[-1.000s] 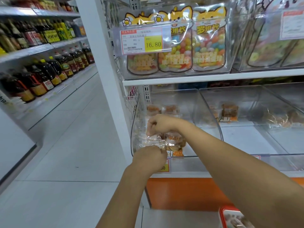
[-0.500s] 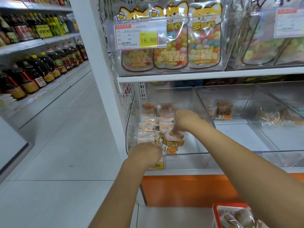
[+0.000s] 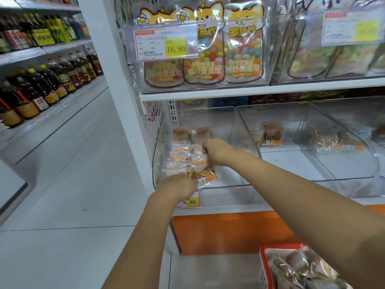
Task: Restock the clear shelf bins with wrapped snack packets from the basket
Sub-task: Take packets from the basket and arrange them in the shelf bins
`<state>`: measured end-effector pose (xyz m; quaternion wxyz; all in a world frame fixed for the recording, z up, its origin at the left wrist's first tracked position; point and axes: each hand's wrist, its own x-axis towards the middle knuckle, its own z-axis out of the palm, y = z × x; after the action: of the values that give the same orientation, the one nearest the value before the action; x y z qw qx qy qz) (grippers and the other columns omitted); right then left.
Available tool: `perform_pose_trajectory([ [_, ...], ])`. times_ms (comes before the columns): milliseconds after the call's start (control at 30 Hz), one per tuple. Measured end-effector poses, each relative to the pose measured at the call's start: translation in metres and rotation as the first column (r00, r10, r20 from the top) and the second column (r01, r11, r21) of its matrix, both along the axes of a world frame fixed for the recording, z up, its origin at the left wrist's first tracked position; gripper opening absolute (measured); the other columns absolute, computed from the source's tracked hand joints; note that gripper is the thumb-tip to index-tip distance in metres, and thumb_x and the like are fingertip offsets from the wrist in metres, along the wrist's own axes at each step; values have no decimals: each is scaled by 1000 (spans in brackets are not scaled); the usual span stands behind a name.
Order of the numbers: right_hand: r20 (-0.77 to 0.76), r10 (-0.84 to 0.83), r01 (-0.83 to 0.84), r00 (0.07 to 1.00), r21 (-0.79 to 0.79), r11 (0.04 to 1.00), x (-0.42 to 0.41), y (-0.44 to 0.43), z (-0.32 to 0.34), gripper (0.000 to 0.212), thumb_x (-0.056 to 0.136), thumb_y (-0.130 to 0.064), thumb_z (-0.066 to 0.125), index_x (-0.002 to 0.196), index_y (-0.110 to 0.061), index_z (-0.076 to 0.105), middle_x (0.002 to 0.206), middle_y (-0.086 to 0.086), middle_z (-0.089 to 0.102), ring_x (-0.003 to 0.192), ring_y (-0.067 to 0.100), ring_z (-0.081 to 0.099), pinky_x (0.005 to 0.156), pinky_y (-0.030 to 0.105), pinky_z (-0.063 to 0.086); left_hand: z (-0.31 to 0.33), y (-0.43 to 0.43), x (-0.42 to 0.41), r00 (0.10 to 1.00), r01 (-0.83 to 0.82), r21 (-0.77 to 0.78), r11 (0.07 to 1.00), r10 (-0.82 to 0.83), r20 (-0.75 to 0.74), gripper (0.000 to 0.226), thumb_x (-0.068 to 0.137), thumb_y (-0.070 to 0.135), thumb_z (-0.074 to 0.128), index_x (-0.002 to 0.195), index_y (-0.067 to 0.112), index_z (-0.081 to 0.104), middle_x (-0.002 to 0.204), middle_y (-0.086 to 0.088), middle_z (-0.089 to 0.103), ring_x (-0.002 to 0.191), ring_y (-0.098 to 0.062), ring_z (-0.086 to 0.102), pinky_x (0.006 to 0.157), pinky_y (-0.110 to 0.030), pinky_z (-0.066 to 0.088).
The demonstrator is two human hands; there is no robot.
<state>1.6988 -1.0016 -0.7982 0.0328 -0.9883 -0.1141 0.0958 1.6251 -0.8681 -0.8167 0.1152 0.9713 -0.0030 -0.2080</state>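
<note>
Both hands reach into the leftmost clear shelf bin (image 3: 245, 142) on the lower shelf. A pile of wrapped snack packets (image 3: 183, 153) with orange print lies inside it. My left hand (image 3: 177, 187) is at the bin's front lip, fingers curled on a packet at the front of the pile. My right hand (image 3: 218, 152) is further in, fingers curled down onto the packets on the pile's right side. A red basket (image 3: 265, 268) holding more wrapped packets stands on the floor at the lower right.
Two more clear bins (image 3: 312, 142) to the right hold a few packets each. Above hang bins of candy bags (image 3: 225, 51) with a price tag. An orange base panel (image 3: 229, 232) runs below the shelf. An aisle with oil bottles (image 3: 41, 86) lies to the left.
My right hand has slid from the pile's left side to its right and deeper into the bin, uncovering the packets. The view tilted down, showing more of the red basket.
</note>
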Motion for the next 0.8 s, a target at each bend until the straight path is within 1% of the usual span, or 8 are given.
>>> perform_pose_trajectory([
  [167,-44,-71,70,997,-23,997,-12,-7,-2,65,78,-16,79,130,-1,43,126,12,59,112,26,60,86,31,49,-3,-3,-12,970,-63,-47,997,72,232,34,97,27,34,70,13,48,71,0,48,75,-21,48,62,-28,32],
  [333,-2,-77,76,997,201,977,-44,-23,14,77,85,-17,71,146,-5,26,137,15,50,120,31,52,96,38,47,-7,-3,-30,842,34,-130,991,41,538,38,100,24,33,67,13,50,67,-2,51,76,-28,55,57,-31,29],
  [400,103,-56,21,993,310,950,-73,-39,28,57,88,-21,68,136,-7,41,130,12,53,113,26,54,91,33,47,-7,-11,-45,709,139,-195,971,40,704,31,99,20,38,82,7,60,79,-7,59,78,-27,57,59,-31,31],
  [467,194,-49,-39,980,425,904,-114,-62,40,30,88,-22,67,113,-8,55,106,7,62,89,18,56,72,22,44,-4,-29,-68,621,287,-307,908,68,781,28,96,19,40,88,6,64,83,-6,62,76,-23,56,62,-32,38],
  [533,197,-59,-44,979,483,874,-159,-90,41,20,85,-19,70,94,-11,54,81,-1,58,68,10,50,55,14,38,-6,-52,-93,683,365,-434,824,80,726,26,92,22,43,82,10,64,79,0,63,71,-17,56,63,-31,42],
  [633,78,-73,39,994,378,925,-208,-132,19,21,79,-15,73,79,-16,52,70,-10,51,64,5,46,55,19,33,-36,-86,-127,838,359,-428,830,-85,538,25,92,25,48,79,11,65,73,-3,65,70,-19,60,66,-34,46],
  [733,-112,-174,190,978,161,968,-236,-173,-22,16,82,-21,71,93,-18,60,89,-5,61,85,16,57,62,22,37,-90,-108,-153,923,371,-361,856,-297,244,22,94,22,49,88,11,67,88,-8,70,81,-24,64,75,-40,52],
  [800,-169,-273,284,947,46,958,-250,-198,-52,32,86,-20,66,117,-16,59,114,2,63,105,21,57,75,23,41,-115,-117,-168,919,389,-369,844,-385,88,24,96,20,47,106,14,67,107,-7,69,95,-23,63,86,-38,52],
])
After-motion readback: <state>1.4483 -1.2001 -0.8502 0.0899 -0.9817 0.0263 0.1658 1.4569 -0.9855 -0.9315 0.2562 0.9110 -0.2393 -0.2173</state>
